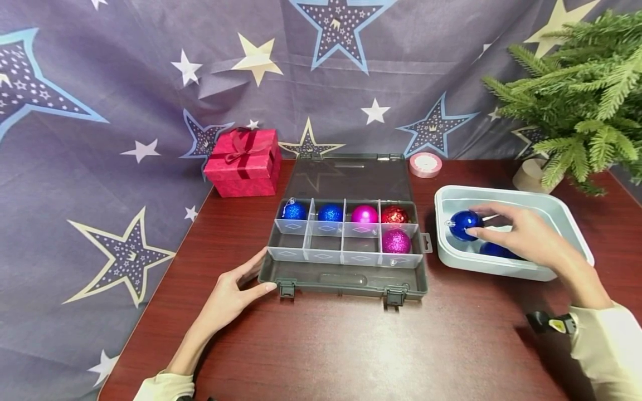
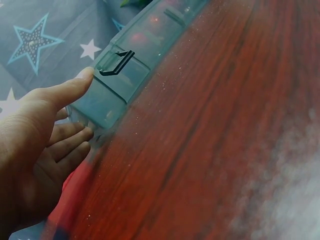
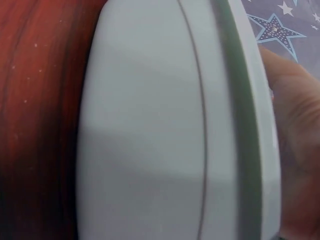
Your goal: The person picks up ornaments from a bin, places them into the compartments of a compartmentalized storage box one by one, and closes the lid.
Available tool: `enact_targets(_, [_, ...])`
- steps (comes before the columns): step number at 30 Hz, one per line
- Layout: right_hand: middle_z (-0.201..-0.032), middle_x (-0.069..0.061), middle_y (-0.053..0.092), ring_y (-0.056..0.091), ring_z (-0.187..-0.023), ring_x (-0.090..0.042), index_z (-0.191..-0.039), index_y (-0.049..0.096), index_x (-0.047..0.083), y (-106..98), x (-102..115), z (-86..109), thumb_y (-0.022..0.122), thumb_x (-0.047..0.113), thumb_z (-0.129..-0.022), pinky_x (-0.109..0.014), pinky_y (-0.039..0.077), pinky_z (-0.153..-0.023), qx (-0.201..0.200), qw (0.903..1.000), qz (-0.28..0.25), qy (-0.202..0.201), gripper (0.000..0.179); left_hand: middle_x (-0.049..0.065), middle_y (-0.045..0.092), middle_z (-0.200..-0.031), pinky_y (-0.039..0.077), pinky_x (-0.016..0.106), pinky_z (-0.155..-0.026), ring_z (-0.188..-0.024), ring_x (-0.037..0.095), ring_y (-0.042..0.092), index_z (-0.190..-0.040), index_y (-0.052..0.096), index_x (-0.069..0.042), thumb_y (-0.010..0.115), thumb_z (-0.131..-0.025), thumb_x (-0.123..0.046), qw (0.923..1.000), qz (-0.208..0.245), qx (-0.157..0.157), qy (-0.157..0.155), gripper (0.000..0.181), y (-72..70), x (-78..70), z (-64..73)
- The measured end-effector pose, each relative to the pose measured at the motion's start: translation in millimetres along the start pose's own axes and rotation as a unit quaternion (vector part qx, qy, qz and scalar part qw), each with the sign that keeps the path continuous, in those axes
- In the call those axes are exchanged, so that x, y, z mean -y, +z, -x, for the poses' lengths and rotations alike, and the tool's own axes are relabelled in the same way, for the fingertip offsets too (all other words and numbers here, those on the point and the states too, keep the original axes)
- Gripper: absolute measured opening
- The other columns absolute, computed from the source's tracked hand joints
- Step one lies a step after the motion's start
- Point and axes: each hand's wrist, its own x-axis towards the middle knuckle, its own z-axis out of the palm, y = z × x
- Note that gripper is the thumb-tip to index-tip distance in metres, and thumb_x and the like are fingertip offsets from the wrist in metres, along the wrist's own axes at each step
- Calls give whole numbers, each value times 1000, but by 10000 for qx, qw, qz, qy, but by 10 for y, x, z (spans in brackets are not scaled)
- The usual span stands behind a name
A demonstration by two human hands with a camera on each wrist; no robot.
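Observation:
My right hand [image 1: 526, 231] pinches a shiny blue Christmas ball [image 1: 464, 225] between thumb and fingers, inside a pale plastic tub [image 1: 506, 195]. More blue balls [image 1: 494, 249] lie below it, partly hidden by the hand. A see-through grey compartment box [image 1: 346, 287] stands with its lid laid back. Its back row holds two blue glitter balls [image 1: 294, 210] [image 1: 330, 213], a pink ball [image 1: 364, 214] and a red ball [image 1: 394, 214]; a magenta glitter ball [image 1: 396, 241] sits in the middle row, right end. My left hand [image 1: 230, 295] touches the box's front left corner, fingers fairly straight.
A red gift box [image 1: 243, 167] stands at the back left. Behind the compartment box's right side lies a pink ribbon roll [image 1: 426, 165]. An artificial fir tree [image 1: 587, 100] overhangs the back right, near the tub. A star-patterned cloth [image 1: 150, 83] hangs behind the table.

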Motion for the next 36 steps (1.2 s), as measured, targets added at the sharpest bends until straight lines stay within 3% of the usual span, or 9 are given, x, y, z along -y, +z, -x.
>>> enact_targets(3, [-113, -15, 75, 62, -95, 5, -130, 71, 10, -37, 38, 8, 82, 23, -91, -11, 43, -75, -90, 9999, 107, 82, 43, 8, 65, -138, 46, 19, -103, -127, 24, 61, -156, 50, -20, 84, -90, -16, 10000, 11, 5, 11, 75, 1, 2, -1])
enact_targets(5, [-115, -14, 75, 65, -99, -3, -132, 71, 12, -60, 75, 12, 82, 27, -91, -13, 42, -77, -132, 9995, 187, 205, 44, 8, 65, -138, 46, 19, -103, -127, 24, 61, -156, 50, -20, 84, -90, -16, 10000, 26, 10, 15, 74, 1, 7, -1])
enact_targets(8, [-118, -11, 74, 64, -101, -2, -133, 71, 15, -84, 136, 12, 82, 30, -91, -14, 41, -79, -215, 9990, 231, 307, 46, 8, 65, -137, 46, 19, -103, -127, 24, 61, -156, 49, -18, 84, -90, -15, 10000, 55, 19, 46, 75, 1, 16, -4])
enact_targets(12, [-119, -9, 74, 55, -97, 15, -133, 71, 16, -90, 190, -2, 83, 29, -90, -12, 41, -78, -375, 9990, 155, 206, 46, 8, 66, -137, 46, 18, -102, -126, 24, 61, -156, 49, -17, 84, -90, -15, 10000, 51, 17, 68, 75, 2, 22, -6])
enact_targets(19, [-120, -8, 73, 54, -99, 16, -133, 71, 16, -93, 304, -31, 85, 27, -89, -15, 41, -81, -483, 9988, 87, 22, 47, 8, 66, -136, 46, 19, -103, -126, 23, 61, -156, 49, -17, 84, -90, -17, 10000, 4, 10, 4, 75, -2, 13, -5])
enact_targets(24, [-122, -10, 73, 63, -107, -10, -136, 69, 18, -100, 394, -62, 83, 29, -90, -25, 45, -82, -390, 9991, 158, 35, 50, 8, 66, -136, 46, 19, -103, -126, 23, 62, -156, 50, -20, 84, -90, -16, 10000, 16, 6, 23, 74, -3, 12, -4])
enact_targets(28, [-122, -10, 73, 66, -108, -29, -137, 68, 17, -65, 463, -103, 82, 26, -91, -25, 47, -81, -359, 9990, 148, -220, 49, 9, 66, -136, 46, 19, -103, -126, 23, 62, -155, 50, -21, 84, -90, -16, 10000, 39, 5, 36, 74, -1, 12, -2])
enact_targets(32, [-122, -6, 73, 68, -106, -21, -135, 70, 17, 22, 531, -159, 83, 20, -89, -17, 46, -82, -403, 9979, -11, -503, 47, 9, 66, -137, 46, 19, -103, -126, 23, 62, -156, 50, -20, 84, -90, -16, 10000, 56, 16, 43, 74, 0, 13, -1])
enact_targets(36, [-121, -2, 73, 67, -103, -12, -132, 71, 18, 120, 600, -227, 85, 20, -88, -18, 46, -81, -434, 9965, -168, -696, 45, 9, 66, -137, 46, 19, -103, -126, 24, 61, -156, 50, -19, 84, -90, -16, 10000, 72, 15, 40, 74, -3, 13, 1])
